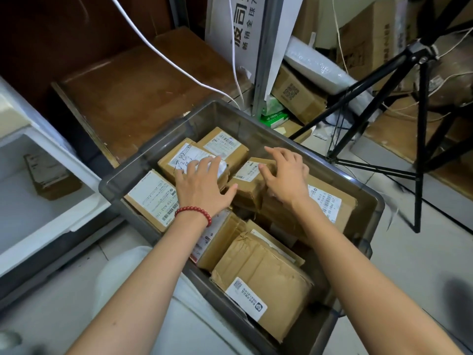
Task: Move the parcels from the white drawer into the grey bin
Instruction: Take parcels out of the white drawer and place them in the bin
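your left hand (202,185) lies flat, fingers spread, on a labelled parcel (176,160), and your right hand (284,175) rests loose-fingered on a small parcel (249,180), neither gripping. both are in the grey bin (243,124), packed nearly wall to wall, with bare room only along its far wall and a tripod (419,124) just beside its right edge. one parcel (51,172) lies in the white drawer (76,170), its long axis parallel to the drawer's rim.

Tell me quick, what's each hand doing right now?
Left hand: open, flat on a labelled parcel in the grey bin.
Right hand: open, fingers resting on a small parcel.
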